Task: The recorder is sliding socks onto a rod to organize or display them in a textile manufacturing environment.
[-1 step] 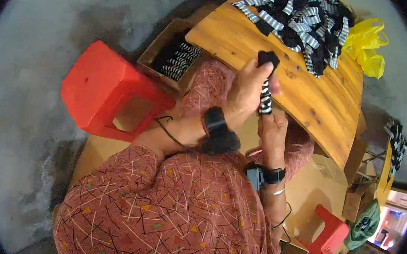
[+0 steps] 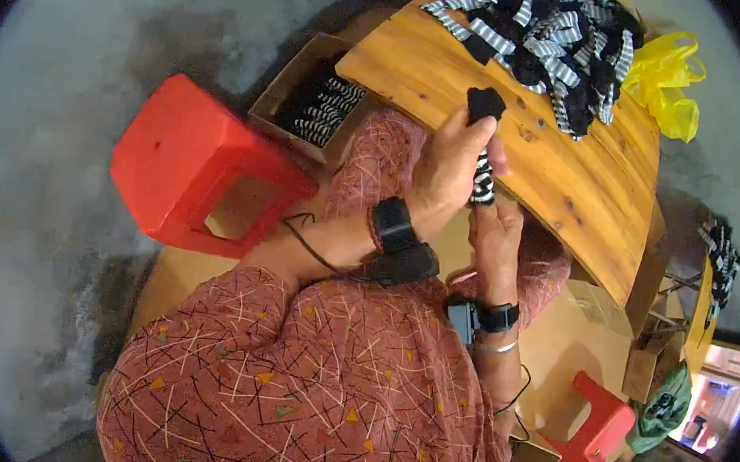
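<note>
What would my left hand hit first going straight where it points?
Beyond the black-and-white striped knit piece it holds, your left hand would probably meet the brown wooden tabletop, or pass over it; depth is unclear.

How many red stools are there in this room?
2 in view: one red stool on the person's left, near the cardboard box, and another red stool at the lower right. More may be hidden, for instance behind the wooden table.
</note>
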Tool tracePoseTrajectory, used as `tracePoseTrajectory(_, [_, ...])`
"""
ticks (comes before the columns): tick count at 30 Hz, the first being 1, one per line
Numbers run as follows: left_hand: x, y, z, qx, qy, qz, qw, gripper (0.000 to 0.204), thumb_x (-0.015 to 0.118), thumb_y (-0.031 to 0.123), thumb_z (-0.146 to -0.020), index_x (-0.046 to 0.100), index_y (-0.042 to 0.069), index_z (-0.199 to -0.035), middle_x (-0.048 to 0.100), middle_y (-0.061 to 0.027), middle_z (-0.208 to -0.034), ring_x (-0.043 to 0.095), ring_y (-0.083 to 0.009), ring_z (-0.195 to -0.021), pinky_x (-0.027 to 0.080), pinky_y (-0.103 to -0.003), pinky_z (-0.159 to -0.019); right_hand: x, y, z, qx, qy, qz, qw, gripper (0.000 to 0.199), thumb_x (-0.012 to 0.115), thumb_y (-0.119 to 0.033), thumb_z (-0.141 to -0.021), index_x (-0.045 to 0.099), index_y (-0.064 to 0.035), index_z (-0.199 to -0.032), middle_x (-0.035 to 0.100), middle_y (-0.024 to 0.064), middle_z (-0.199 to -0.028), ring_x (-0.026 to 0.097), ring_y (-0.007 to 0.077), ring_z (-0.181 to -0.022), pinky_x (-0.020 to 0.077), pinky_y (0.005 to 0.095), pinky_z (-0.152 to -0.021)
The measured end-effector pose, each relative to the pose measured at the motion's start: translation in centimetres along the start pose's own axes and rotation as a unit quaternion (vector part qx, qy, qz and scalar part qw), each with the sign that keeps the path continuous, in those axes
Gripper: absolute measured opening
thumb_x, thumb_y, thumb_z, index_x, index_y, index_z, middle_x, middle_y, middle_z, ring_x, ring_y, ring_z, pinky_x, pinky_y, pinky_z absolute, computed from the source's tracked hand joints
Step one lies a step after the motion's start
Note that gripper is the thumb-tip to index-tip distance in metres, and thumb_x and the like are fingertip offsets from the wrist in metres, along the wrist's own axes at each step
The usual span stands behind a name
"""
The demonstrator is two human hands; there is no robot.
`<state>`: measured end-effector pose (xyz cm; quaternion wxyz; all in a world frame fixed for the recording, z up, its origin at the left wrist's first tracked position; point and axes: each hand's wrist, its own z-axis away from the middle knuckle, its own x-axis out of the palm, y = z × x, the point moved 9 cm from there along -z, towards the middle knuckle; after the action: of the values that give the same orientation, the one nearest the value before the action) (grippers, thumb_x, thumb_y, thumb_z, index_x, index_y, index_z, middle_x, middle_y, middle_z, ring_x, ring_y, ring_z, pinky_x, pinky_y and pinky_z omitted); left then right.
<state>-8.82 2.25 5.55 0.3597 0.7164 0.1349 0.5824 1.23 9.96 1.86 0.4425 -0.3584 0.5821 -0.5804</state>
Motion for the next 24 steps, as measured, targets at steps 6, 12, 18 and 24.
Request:
tracePoseTrajectory(6, [-0.3,0.4,-0.6,-0.053,-0.054,0.017,0.997,0.013,0.054,0.016,-0.087,0.049,0.006,-0.093,0.056,-0.0065,-0.068,0.058,-0.0192,-0.06,0.054,-0.037,-0.06,-0.8,-0.2,0.0,0.001,-0.037,-0.001,0.999,0.017,0.052,-0.017,-0.088,0.056,-0.0044,-0.076,0.039,-0.0081,-0.056,0.033,0.0025,-0.049,0.0249,0.0199,-0.043])
tracePoseTrajectory(12, [-0.5,1.7,-1.1,-0.048,-0.125,0.034,0.99,0.027,0.05,0.031,-0.089,0.054,0.005,-0.089,0.062,-0.0129,-0.078,0.062,-0.0265,-0.072,0.053,-0.044,-0.071,-1.9,-0.1,0.6,-0.028,-0.042,0.076,0.996,0.016,0.054,-0.015,-0.086,0.057,-0.0026,-0.077,0.041,-0.0059,-0.057,0.037,0.0051,-0.051,0.0288,0.0218,-0.044])
tracePoseTrajectory(18, [-1.1,0.8,-1.3,0.016,-0.007,0.127,0.992,0.026,0.05,0.029,-0.09,0.051,0.003,-0.092,0.062,-0.0137,-0.076,0.063,-0.028,-0.071,0.054,-0.041,-0.067,-1.4,0.9,0.9,-0.001,-0.035,0.026,0.999,0.018,0.053,-0.018,-0.088,0.055,-0.0053,-0.076,0.04,-0.0078,-0.055,0.033,0.0027,-0.047,0.0248,0.02,-0.041])
tracePoseTrajectory(24, [-0.9,0.5,-1.4,0.025,0.036,0.144,0.989,0.025,0.051,0.027,-0.09,0.049,0.002,-0.096,0.062,-0.0133,-0.076,0.063,-0.0273,-0.071,0.054,-0.037,-0.063,-0.8,2.1,1.3,0.087,-0.037,-0.086,0.992,0.019,0.051,-0.02,-0.089,0.053,-0.0074,-0.075,0.039,-0.0079,-0.053,0.031,0.002,-0.042,0.022,0.0185,-0.038])
